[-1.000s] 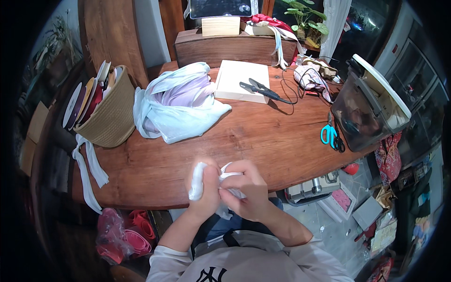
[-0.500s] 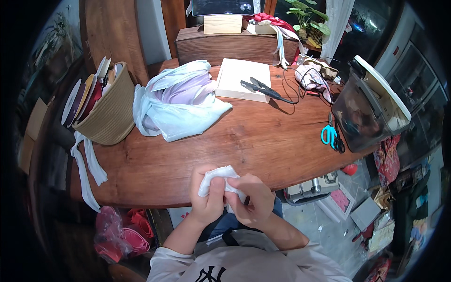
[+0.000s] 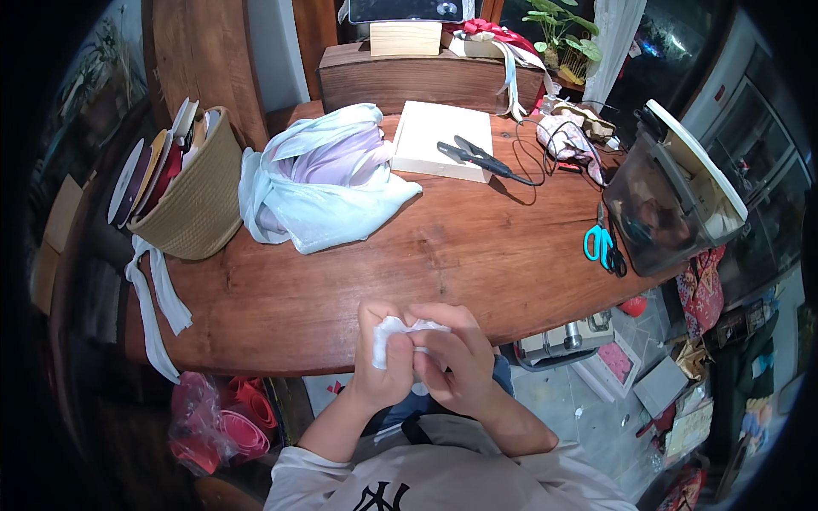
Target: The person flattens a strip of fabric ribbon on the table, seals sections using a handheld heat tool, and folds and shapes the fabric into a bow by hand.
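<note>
Clamps the fingers of left hand (image 3: pixel 381 366) and right hand (image 3: pixel 460 353) on crumpled white cloth (image 3: pixel 385 335), thumbs on its near side, close together at the near edge of the wooden table (image 3: pixel 409 268). Has farther out a pale blue and lilac bundle (image 3: pixel 341 223), a white box (image 3: pixel 426 128) with a black corded tool (image 3: pixel 474 158) partly across it and, toward the right, turquoise-handled scissors (image 3: pixel 599 245) just beside a see-through bin (image 3: pixel 652 204). Includes at far left a woven basket (image 3: pixel 194 209) of spools (image 3: pixel 128 183), white strips (image 3: pixel 150 319) hanging near it, and red rolls (image 3: pixel 244 433) lower down.
</note>
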`<move>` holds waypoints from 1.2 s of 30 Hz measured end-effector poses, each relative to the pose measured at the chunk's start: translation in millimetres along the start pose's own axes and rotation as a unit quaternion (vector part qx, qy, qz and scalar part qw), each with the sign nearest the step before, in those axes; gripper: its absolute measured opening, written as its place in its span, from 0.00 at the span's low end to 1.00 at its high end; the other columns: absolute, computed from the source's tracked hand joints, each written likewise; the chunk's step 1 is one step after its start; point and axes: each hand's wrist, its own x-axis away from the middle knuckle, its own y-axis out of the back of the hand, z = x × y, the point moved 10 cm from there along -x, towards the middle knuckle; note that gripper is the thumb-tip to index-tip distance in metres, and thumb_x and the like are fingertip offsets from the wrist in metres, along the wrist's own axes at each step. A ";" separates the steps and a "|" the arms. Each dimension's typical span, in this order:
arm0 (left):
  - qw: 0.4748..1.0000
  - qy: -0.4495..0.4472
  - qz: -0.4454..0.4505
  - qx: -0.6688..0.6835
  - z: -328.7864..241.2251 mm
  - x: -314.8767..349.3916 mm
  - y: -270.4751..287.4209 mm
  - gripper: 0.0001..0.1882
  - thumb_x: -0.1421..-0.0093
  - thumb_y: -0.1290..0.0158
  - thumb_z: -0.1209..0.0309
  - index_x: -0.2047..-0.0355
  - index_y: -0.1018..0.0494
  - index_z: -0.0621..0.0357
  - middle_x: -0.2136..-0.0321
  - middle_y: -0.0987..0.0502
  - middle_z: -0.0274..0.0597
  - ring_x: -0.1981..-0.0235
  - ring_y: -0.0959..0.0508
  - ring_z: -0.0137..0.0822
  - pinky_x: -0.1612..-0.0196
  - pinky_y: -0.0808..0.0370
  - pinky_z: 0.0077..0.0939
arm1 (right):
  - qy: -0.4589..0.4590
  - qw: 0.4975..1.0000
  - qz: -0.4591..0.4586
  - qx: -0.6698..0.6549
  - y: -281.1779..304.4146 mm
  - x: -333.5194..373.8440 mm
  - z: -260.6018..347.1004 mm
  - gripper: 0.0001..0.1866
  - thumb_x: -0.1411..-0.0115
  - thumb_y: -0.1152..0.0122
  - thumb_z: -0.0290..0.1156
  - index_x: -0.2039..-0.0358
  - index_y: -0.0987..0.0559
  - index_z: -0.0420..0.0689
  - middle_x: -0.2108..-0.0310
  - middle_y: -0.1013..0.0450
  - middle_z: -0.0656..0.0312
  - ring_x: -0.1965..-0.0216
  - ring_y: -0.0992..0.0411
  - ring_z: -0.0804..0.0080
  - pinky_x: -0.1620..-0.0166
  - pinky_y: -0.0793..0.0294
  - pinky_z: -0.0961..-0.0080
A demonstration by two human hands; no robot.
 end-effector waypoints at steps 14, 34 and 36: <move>0.999 -0.010 0.032 -0.020 -9.7 -2.2 -10.1 0.27 0.36 0.57 0.55 0.49 0.49 0.66 0.67 0.32 0.44 0.71 0.31 0.28 0.67 0.32 0.23 | 0.031 0.990 -0.030 0.132 -2.7 16.0 7.0 0.16 0.53 0.37 0.19 0.60 0.21 0.39 0.65 0.29 0.56 0.71 0.28 0.67 0.72 0.28 0.77; 0.993 -0.119 0.024 -0.004 -15.4 17.3 0.6 0.26 0.46 0.48 0.85 0.48 0.44 0.63 0.56 0.35 0.51 0.58 0.27 0.34 0.58 0.29 0.23 | -0.071 0.995 0.066 0.036 3.4 3.5 -6.2 0.19 0.53 0.39 0.15 0.58 0.22 0.40 0.64 0.29 0.56 0.69 0.29 0.68 0.68 0.29 0.78; 0.993 -0.110 0.049 -0.017 -21.7 11.8 -1.6 0.26 0.47 0.49 0.86 0.49 0.44 0.62 0.56 0.36 0.50 0.59 0.29 0.34 0.58 0.30 0.23 | -0.070 0.993 0.087 0.023 2.7 4.0 -7.8 0.20 0.53 0.39 0.15 0.57 0.22 0.40 0.63 0.29 0.56 0.69 0.29 0.67 0.68 0.28 0.78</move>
